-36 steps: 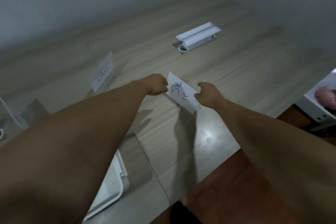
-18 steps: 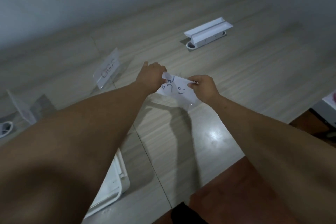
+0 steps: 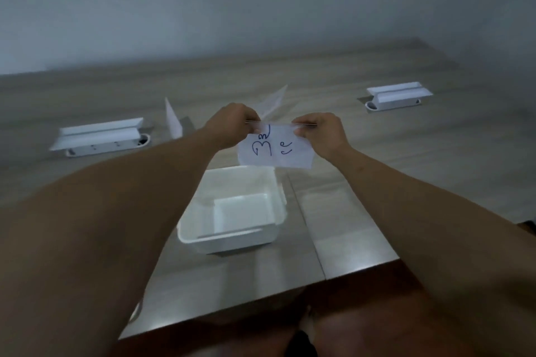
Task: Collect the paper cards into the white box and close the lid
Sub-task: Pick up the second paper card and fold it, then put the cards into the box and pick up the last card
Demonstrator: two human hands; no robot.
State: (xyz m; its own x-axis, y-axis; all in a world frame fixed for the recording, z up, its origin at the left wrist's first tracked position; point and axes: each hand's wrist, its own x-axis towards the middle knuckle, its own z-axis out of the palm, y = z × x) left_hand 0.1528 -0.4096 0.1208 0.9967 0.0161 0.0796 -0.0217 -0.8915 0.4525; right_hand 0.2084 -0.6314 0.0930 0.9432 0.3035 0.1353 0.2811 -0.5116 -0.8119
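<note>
Two white flip-up socket covers on the tabletop [image 3: 362, 211]: one socket cover [image 3: 98, 136] far left of the left grip, other socket cover [image 3: 398, 95] right of the right grip. One standing paper card [image 3: 173, 118] just left of the left hand [image 3: 232, 122]. One held card [image 3: 275, 149] with blue writing, pinched at top corners by left grip and by right hand [image 3: 322, 132], both closed on it. One blurred card [image 3: 274, 101] behind. One white box [image 3: 232, 211], open, below the grips.

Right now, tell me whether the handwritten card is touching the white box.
Apart. The head view shows both hands, left hand and right hand, holding the handwritten card up, table showing between its lower edge and the white box rim.
</note>
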